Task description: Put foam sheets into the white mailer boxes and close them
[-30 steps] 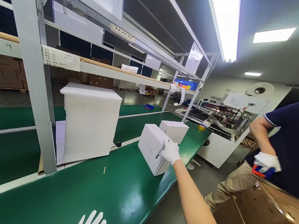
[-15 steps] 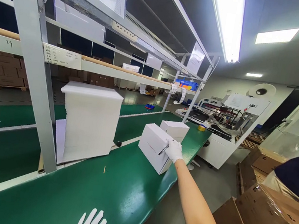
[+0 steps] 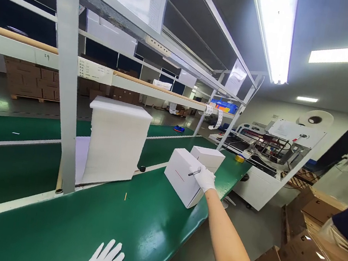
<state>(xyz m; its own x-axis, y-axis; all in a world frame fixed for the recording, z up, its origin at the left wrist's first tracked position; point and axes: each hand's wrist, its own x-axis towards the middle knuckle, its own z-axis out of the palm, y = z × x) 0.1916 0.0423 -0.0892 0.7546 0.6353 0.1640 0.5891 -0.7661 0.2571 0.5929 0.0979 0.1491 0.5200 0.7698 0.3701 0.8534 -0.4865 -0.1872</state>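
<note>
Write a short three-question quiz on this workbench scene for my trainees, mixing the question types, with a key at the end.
1. Multiple choice: What does the right hand hold?
A) A roll of yellow tape
B) A slim pen-like tool
C) A blue bin

2. True or false: The left hand, low in the picture over the green table, is clenched in a fist.

3. Fill in the blank: In this view, the tall white stack stands to the ____ of the nearer white box.

Key: 1. B; 2. False, its fingers are spread; 3. left.
</note>
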